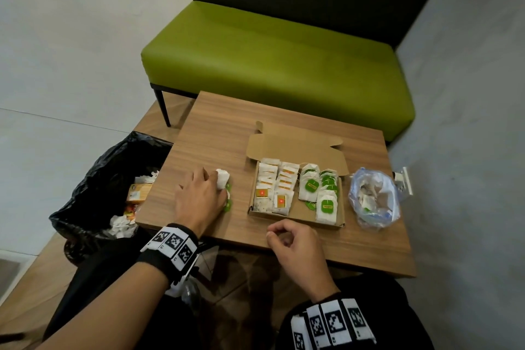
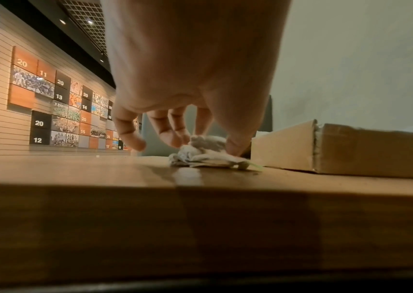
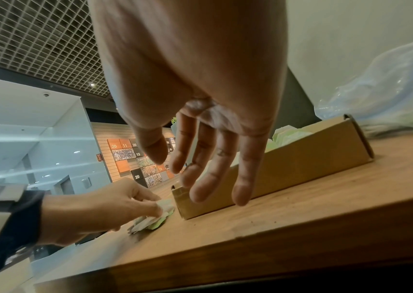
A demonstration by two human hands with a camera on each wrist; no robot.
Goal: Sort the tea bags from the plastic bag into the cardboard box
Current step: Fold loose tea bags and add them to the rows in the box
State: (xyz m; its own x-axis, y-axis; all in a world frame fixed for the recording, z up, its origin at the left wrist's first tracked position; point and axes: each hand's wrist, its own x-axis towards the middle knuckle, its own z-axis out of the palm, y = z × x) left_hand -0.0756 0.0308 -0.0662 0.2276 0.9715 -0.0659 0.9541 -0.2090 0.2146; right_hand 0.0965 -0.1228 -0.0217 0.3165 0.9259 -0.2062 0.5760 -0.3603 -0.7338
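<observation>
An open cardboard box point(image 1: 295, 220) lies on the wooden table point(image 1: 221, 128). Inside it, orange-tagged tea bags point(image 1: 275, 187) stand in rows at the left and green-tagged tea bags point(image 1: 312, 186) at the right. The clear plastic bag point(image 1: 375, 199), with more tea bags in it, sits just right of the box. Left of the box, my left hand point(image 1: 211, 187) pinches a small heap of crumpled green-tagged tea bags point(image 1: 223, 179) against the table; thumb and fingers close round the heap point(image 2: 205, 152). My right hand point(image 1: 277, 234) hovers at the box's near edge, loosely curled and holding nothing.
A black bin bag point(image 1: 113, 185) with rubbish stands at the table's left edge. A green bench point(image 1: 270, 60) sits behind the table and a grey wall point(image 1: 468, 122) runs along the right. Bare tabletop lies behind the box.
</observation>
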